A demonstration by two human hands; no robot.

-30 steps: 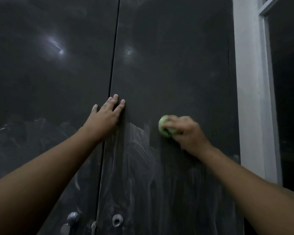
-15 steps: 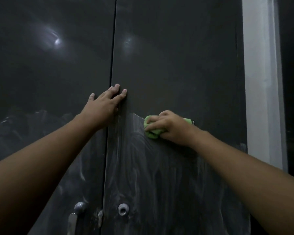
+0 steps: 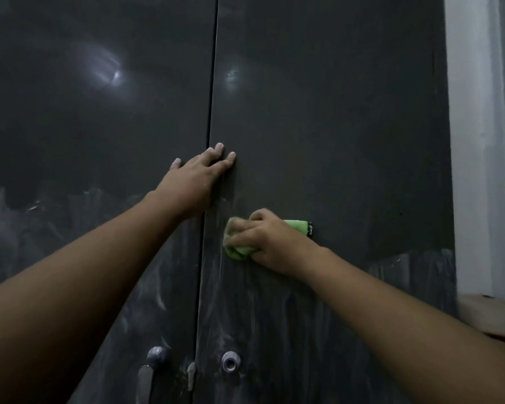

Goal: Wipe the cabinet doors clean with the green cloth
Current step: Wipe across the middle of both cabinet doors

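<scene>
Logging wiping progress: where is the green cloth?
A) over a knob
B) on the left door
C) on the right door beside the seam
C: the right hand holds the green cloth against the right door, just right of the seam.

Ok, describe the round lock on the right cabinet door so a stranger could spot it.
Follow the vertical seam between the two dark grey cabinet doors downward. Just right of it sits the round silvery lock. Unlike the domed knob left of the seam, it has a dark central hole.

Right hand (image 3: pixel 270 243) on green cloth (image 3: pixel 238 249)
</scene>
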